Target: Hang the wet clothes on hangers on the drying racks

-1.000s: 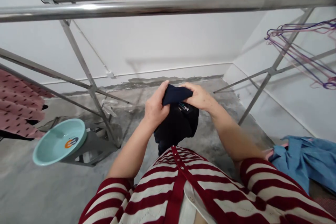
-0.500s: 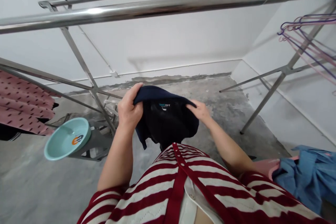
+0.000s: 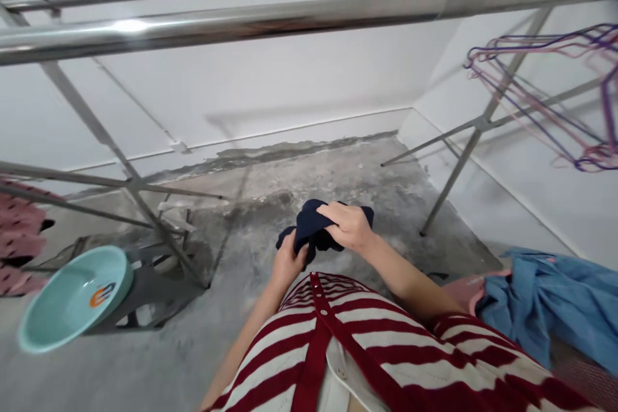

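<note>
A dark navy garment point(image 3: 311, 222) is bunched up in front of my striped top, held in both hands. My right hand point(image 3: 350, 225) grips its upper right part, with the fingers wrapped round the cloth. Lower and to the left, my left hand point(image 3: 288, 261) is closed on another part of it. The two hands are near each other. Folds hide the garment's shape, and its lower part is partly out of sight behind my hands and body.
Metal rails point(image 3: 270, 26) of a drying rack cross in front. Purple and pink hangers point(image 3: 512, 87) hang at right. A teal basin point(image 3: 46, 309) rests on a grey stool point(image 3: 154, 299) at left, near pink spotted cloth point(image 3: 19, 225). Blue clothing point(image 3: 555, 309) lies in a pink tub point(image 3: 463, 290).
The garment, spread wide with its inside label showing, is now gathered into a bunch. My hands have come closer together, the left moving right and down. The view has shifted right.
</note>
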